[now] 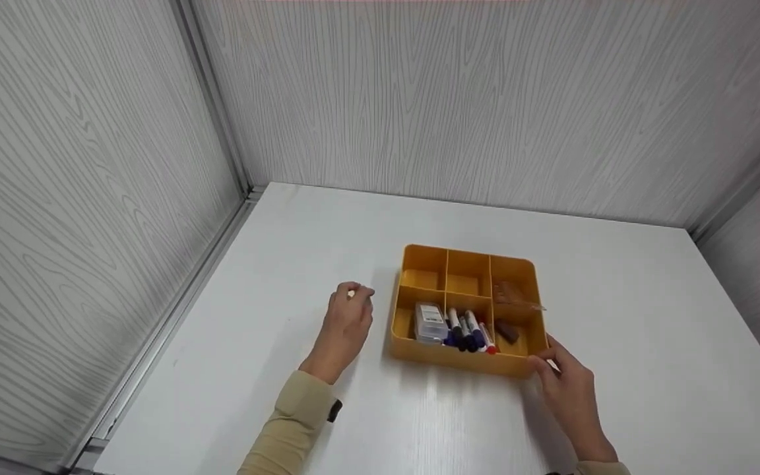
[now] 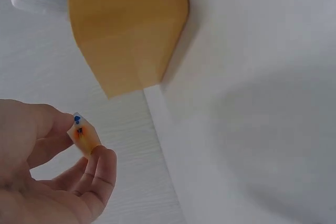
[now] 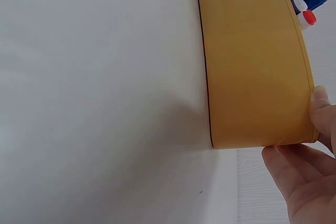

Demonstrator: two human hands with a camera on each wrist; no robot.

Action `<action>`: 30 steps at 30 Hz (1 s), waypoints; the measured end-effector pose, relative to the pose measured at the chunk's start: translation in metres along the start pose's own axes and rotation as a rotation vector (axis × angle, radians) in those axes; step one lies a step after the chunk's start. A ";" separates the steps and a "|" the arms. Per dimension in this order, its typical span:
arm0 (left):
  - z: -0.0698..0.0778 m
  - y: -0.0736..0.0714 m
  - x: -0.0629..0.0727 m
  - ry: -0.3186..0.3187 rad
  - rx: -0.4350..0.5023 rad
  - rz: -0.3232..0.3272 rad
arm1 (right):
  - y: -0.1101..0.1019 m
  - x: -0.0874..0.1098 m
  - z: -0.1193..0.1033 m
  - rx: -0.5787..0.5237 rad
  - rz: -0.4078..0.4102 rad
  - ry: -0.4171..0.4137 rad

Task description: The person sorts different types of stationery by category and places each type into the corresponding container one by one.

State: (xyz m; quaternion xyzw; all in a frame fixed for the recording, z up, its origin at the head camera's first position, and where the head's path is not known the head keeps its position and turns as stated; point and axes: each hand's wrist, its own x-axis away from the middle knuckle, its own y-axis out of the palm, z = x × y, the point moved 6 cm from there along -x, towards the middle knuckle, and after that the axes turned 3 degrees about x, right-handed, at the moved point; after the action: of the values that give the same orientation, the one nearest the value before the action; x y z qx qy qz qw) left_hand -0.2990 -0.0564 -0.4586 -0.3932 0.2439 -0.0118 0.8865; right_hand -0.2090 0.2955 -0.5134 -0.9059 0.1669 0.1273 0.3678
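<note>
My left hand (image 1: 347, 323) is left of a yellow compartment tray (image 1: 459, 359), apart from it. Between thumb and fingers it pinches a small pale piece (image 2: 85, 137) with blue and orange marks; its kind is unclear. My right hand (image 1: 568, 389) grips the tray's near right corner, thumb at the rim and fingers against the side wall. In the near compartments are a clear plastic box (image 1: 430, 322) with a white label and several capped markers (image 1: 469, 330). The long right compartment contains a dark brown block (image 1: 506, 331) and a thin transparent piece (image 1: 512, 295).
The tray rests on a white table (image 1: 631, 343). Its two far left compartments show bare bottoms. Wood-grain panels (image 1: 459, 99) stand behind the table and at both sides, with a metal rail (image 1: 175, 320) along the left edge.
</note>
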 end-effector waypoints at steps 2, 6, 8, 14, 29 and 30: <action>0.011 0.001 -0.002 0.011 0.020 -0.014 | 0.000 0.000 0.001 0.003 -0.009 0.013; 0.034 0.005 -0.005 0.034 0.057 -0.056 | 0.001 0.000 0.003 0.003 -0.026 0.044; 0.045 0.007 -0.006 0.067 0.072 -0.070 | 0.000 0.000 0.003 0.007 -0.026 0.046; 0.076 0.014 -0.005 0.197 0.079 -0.078 | 0.001 0.000 0.003 -0.020 -0.010 0.008; 0.142 0.044 0.000 0.362 0.003 -0.163 | 0.002 0.000 0.006 -0.008 -0.023 0.031; 0.146 0.048 0.001 0.376 -0.009 -0.167 | 0.002 0.000 0.006 -0.008 -0.018 0.026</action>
State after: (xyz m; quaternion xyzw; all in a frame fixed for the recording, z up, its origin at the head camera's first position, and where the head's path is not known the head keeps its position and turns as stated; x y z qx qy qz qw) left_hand -0.2416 0.0772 -0.4090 -0.4069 0.3715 -0.1573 0.8196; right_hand -0.2109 0.2980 -0.5189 -0.9104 0.1629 0.1128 0.3631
